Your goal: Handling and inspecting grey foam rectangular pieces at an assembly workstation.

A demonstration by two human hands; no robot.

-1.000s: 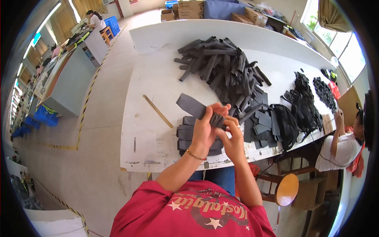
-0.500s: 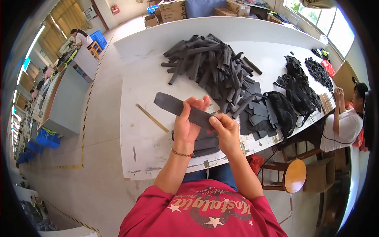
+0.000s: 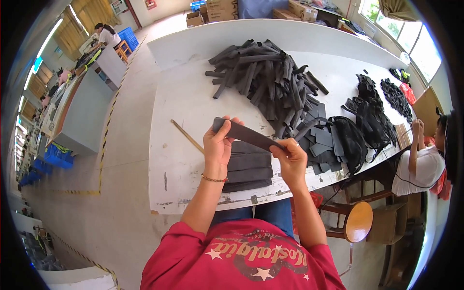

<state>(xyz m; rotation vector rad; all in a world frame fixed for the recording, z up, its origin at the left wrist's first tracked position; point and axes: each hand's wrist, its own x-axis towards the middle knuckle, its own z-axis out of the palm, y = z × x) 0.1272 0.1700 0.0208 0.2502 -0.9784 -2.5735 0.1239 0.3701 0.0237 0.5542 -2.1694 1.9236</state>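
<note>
A dark grey fabric strip (image 3: 253, 136) is stretched between my two hands above the white table (image 3: 188, 186). My left hand (image 3: 218, 145) grips its far left end, thumb on top. At the lower right end, my right hand (image 3: 290, 157) pinches it between thumb and fingers. Beneath the strip, flattened dark strips (image 3: 247, 169) lie stacked side by side near the table's front edge. Left of that stack rests a thin wooden stick (image 3: 186, 135), partly hidden by my left hand. Beyond my hands rises a large heap of rolled dark fabric tubes (image 3: 270, 79).
Flat dark pieces (image 3: 321, 142) and a black mesh bag (image 3: 349, 142) lie to the right, with more black items (image 3: 369, 108) behind. A person (image 3: 423, 154) sits at the right edge. A round-topped wooden stool (image 3: 358, 221) stands below the table. A low partition (image 3: 290, 36) borders the far side.
My left hand has shifted left along the strip to its end, and the strip is now drawn taut. My right hand has moved slightly right, and the stack below shows more fully.
</note>
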